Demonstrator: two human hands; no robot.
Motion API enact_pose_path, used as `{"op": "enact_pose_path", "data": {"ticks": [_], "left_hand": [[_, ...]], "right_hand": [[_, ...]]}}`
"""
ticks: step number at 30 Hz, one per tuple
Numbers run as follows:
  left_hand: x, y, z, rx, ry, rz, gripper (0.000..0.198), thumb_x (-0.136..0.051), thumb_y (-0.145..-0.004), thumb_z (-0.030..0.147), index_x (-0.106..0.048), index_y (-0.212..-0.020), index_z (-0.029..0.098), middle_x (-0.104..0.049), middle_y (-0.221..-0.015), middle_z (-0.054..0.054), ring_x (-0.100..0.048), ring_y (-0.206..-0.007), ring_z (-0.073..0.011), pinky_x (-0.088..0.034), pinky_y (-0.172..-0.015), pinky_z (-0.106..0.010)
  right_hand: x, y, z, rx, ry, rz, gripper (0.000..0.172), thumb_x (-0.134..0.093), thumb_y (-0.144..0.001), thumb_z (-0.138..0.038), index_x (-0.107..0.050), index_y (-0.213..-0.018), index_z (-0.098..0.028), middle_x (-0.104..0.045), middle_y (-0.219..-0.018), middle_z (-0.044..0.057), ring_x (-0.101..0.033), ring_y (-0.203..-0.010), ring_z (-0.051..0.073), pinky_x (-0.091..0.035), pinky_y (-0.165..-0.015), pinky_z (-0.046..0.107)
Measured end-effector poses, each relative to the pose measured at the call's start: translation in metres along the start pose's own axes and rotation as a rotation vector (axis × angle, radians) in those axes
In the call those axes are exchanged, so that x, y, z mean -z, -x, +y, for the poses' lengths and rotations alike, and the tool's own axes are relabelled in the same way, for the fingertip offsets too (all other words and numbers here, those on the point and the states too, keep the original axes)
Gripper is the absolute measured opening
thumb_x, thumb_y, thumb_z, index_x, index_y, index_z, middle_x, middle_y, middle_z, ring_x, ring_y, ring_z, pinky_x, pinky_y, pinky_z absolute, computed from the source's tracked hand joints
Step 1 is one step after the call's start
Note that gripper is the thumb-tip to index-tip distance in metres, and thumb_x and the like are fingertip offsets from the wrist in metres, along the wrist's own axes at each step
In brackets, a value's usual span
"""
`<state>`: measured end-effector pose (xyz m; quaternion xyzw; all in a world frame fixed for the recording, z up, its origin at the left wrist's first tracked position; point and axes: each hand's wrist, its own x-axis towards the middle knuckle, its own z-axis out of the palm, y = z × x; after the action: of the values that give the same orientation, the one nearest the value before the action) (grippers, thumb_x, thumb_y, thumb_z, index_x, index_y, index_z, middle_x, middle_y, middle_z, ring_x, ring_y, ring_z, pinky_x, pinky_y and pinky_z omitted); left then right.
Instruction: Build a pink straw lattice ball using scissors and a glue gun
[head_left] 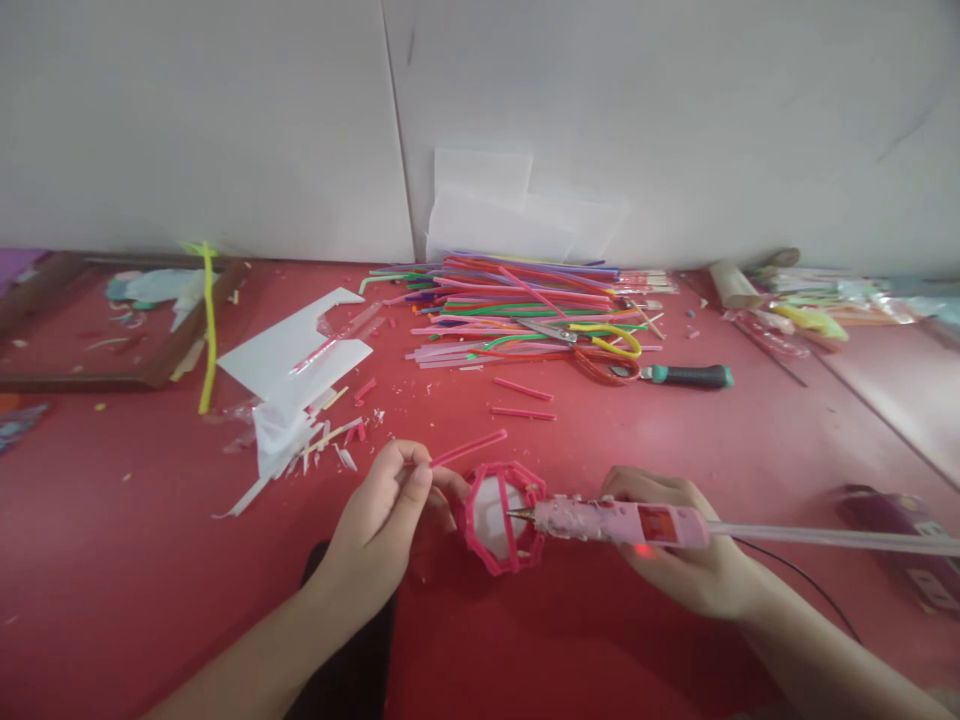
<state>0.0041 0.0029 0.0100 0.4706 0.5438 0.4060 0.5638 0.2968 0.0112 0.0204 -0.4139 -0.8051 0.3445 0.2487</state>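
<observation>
My left hand (394, 495) pinches a short pink pipe cleaner (472, 447) between thumb and forefinger, its free end pointing up and right. Its other fingers rest against the left side of a small pink eight-sided frame (491, 571), which has a white base and a bar across its top. A pink hot glue gun (592, 520) is in my right hand (682, 560), nozzle pointing left over the frame, close to the bar. A clear glue stick (825, 537) sticks out of its back. Two cut pink pieces (523, 413) lie beyond the frame.
A pile of coloured pipe cleaners (517, 300) lies at the back, with scissors (600, 345) and a green-and-black-handled tool (690, 376) beside it. White card (285, 345) and scraps are at left. A dark flat object (349, 650) lies under my left forearm. A cable trails at right.
</observation>
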Motion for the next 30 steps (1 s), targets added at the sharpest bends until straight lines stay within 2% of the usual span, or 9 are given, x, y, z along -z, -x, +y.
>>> {"op": "enact_pose_path", "data": {"ticks": [19,25,30], "left_hand": [[0.0015,0.0011,-0.002,0.009,0.007,-0.005,0.021,-0.045,-0.1,0.041,-0.038,-0.09,0.024,-0.075,-0.091,-0.002,-0.067,-0.065,-0.0152,-0.052,-0.069,-0.032],[0.0008,0.0,-0.0017,-0.012,-0.032,0.005,0.022,-0.044,-0.1,0.042,-0.039,-0.09,0.023,-0.076,-0.089,-0.002,-0.067,-0.064,-0.0151,-0.05,-0.067,-0.031],[0.0,0.0001,-0.0006,-0.002,-0.007,-0.001,0.022,-0.045,-0.099,0.042,-0.038,-0.089,0.024,-0.076,-0.09,-0.003,-0.067,-0.064,-0.0159,-0.051,-0.067,-0.032]], "right_hand": [[0.0008,-0.0012,-0.0011,-0.015,0.036,0.013,0.011,-0.05,-0.081,-0.022,-0.045,-0.071,-0.022,-0.052,-0.063,-0.001,-0.045,-0.051,0.011,-0.036,-0.046,0.025],[0.0005,-0.001,-0.0001,0.012,0.062,-0.001,0.017,-0.047,-0.086,-0.027,-0.044,-0.07,-0.021,-0.052,-0.063,0.0,-0.045,-0.052,0.011,-0.036,-0.047,0.025],[0.0018,-0.0006,-0.002,0.026,0.074,0.005,0.014,-0.048,-0.083,-0.024,-0.044,-0.07,-0.021,-0.053,-0.063,-0.001,-0.045,-0.052,0.01,-0.036,-0.047,0.024]]}}
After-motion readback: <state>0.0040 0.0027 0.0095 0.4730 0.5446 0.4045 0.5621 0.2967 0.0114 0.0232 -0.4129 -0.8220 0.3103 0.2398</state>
